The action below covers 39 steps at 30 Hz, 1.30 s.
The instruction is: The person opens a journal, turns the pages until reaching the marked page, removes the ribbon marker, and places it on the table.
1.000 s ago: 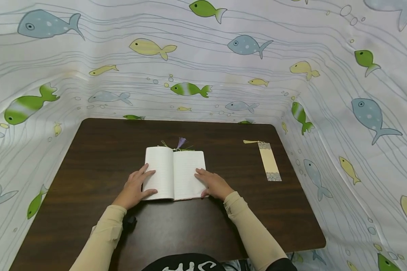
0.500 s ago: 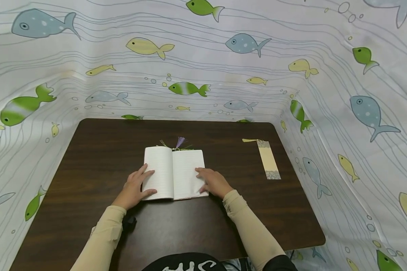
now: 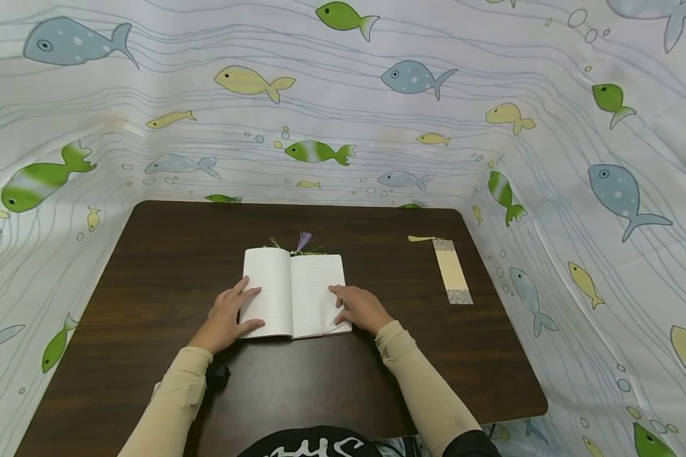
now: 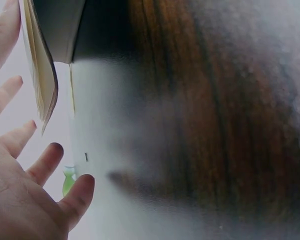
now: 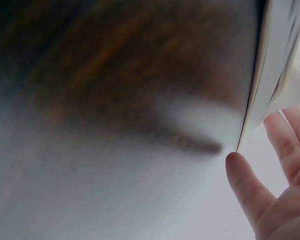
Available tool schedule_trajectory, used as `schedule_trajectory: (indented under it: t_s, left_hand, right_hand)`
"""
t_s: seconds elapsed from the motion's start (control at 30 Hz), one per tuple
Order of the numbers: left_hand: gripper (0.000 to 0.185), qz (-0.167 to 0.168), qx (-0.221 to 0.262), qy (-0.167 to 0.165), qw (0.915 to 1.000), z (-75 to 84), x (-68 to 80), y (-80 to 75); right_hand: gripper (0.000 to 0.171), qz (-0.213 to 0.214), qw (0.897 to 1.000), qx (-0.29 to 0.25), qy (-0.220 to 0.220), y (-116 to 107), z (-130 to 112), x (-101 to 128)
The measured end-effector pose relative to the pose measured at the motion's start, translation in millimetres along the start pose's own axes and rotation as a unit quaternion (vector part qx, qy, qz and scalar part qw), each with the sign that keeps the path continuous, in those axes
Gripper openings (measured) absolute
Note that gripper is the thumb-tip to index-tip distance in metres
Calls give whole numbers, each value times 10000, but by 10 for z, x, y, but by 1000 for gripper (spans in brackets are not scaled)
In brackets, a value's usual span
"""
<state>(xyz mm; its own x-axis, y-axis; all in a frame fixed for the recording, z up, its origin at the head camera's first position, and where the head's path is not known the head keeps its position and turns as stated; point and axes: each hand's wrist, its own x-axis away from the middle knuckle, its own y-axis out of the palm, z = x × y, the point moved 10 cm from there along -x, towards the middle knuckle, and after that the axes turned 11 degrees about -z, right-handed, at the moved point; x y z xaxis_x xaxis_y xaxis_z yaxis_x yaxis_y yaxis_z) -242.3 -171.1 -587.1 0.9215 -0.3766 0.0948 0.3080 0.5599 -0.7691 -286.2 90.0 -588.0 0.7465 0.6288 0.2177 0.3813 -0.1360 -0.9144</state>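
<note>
An open notebook (image 3: 318,289) with faintly lined white pages lies on the dark wooden table (image 3: 177,254). My left hand (image 3: 225,317) rests at its left edge, fingers spread and the thumb on the left page. At the right edge, my right hand (image 3: 363,309) has its thumb and fingers close together on a page, whose lower corner lifts slightly. The right wrist view shows this raised page (image 5: 292,90) by the fingers (image 5: 285,145). A purple tassel (image 3: 304,240) and thinner tassels stick out past the top of the spine.
A cream bookmark (image 3: 451,270) with patterned grey ends and a yellow tassel (image 3: 421,238) lies to the right of the notebook. White cloth (image 3: 343,114) printed with fish surrounds the table on the back and sides. A small dark object (image 3: 220,377) sits beneath the left wrist.
My right thumb has slid up from the page's lower right corner toward the fingers, and that corner has begun to curl. The left hand and the bookmark stay put.
</note>
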Motion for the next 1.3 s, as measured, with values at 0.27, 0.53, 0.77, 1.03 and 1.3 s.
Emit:
schedule_trajectory:
  t_s: [0.27,0.53,0.77,1.03,1.3]
  left_hand:
    - [78,19,12,-8,10000,-25,12,17]
    - [78,-9,15,-80,10000,-33,31,17]
    - [77,17,11,-55,10000,-42,36,24]
    - [77,8,53,-21,10000,-53,31,46]
    - [77,-3,143,18,9999,-52,40,56]
  right_hand:
    - [72,122,9999,109,-27,-1,-12,-15]
    - [33,475,9977,462,-127,-45,-70,-19]
    - [27,1073,9938,261,-99,-151,-105,28]
    - [22,884,9818,-1675,128,-109,-25,15]
    - [67,848,9461,-3047,692,-74,177,-11]
